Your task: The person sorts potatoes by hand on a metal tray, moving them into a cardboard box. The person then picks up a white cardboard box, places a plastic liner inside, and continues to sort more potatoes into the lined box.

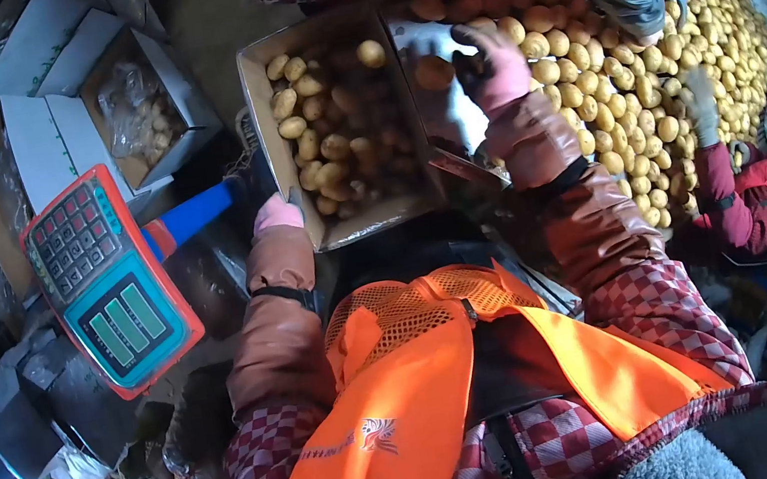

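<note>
A cardboard box (pixel 359 233) stands in front of me, partly filled with potatoes (pixel 328 147). My left hand (pixel 280 214), in a pink glove, grips the box's near left corner; most of its fingers are hidden behind the wall. My right hand (pixel 494 69), gloved in pink with dark fingers, is right of the box over a white surface (pixel 463 120). Its fingers are curled but apart, and a single potato (pixel 434 74) sits just beyond the fingertips, apparently outside the grasp. Loose potatoes (pixel 597 87) are spread in a large heap beyond that hand.
Left of the box stands an orange-framed scale display (pixel 111 280) on a blue post (pixel 197 215). White cartons (pixel 63 141) are stacked behind it, one holding bagged potatoes (pixel 145 117). Other people work around the heap, including a person in a dark red sleeve (pixel 727 202).
</note>
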Demonstrator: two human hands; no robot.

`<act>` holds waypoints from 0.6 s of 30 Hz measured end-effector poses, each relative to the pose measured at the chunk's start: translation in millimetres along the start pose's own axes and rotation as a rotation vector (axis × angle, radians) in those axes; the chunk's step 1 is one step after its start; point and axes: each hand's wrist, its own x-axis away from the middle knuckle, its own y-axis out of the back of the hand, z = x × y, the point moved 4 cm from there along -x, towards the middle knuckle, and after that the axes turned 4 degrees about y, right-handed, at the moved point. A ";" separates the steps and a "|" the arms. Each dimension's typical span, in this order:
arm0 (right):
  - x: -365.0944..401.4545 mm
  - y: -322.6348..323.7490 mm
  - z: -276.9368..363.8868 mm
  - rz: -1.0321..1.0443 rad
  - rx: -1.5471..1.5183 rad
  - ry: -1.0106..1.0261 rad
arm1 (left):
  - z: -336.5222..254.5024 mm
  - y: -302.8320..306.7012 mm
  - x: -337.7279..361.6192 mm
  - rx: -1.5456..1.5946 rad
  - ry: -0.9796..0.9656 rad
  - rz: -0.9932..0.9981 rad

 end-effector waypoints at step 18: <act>10.8 -5.0 -77.0 0.233 0.514 -0.182 | -216.1 -30.6 -16.6 -0.054 -0.231 -0.023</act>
